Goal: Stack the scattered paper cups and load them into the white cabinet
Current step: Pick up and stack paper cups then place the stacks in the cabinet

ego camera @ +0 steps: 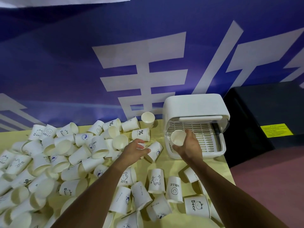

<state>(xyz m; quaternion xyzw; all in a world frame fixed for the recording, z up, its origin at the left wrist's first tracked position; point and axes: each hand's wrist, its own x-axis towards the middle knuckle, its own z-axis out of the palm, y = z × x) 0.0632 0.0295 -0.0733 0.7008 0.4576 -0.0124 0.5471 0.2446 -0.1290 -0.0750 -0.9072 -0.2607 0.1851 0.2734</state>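
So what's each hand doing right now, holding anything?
Left hand: over the cup pile, fingers curled; whether it grips one cannot be told.
Right hand: closed on a paper cup at the white cabinet.

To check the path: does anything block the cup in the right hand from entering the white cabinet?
Nothing visible. The right hand holds the cup at the open front of the white cabinet; the slotted tray is bare.

We read "HELLO" on one paper cup [174,188], "Bear" on a second cup [197,207], and "%" with "NICE DAY" on a third cup [140,134]. Large white characters fill the blue banner [65,55]; the yellow label [276,130] on the black box [263,109] is illegible.
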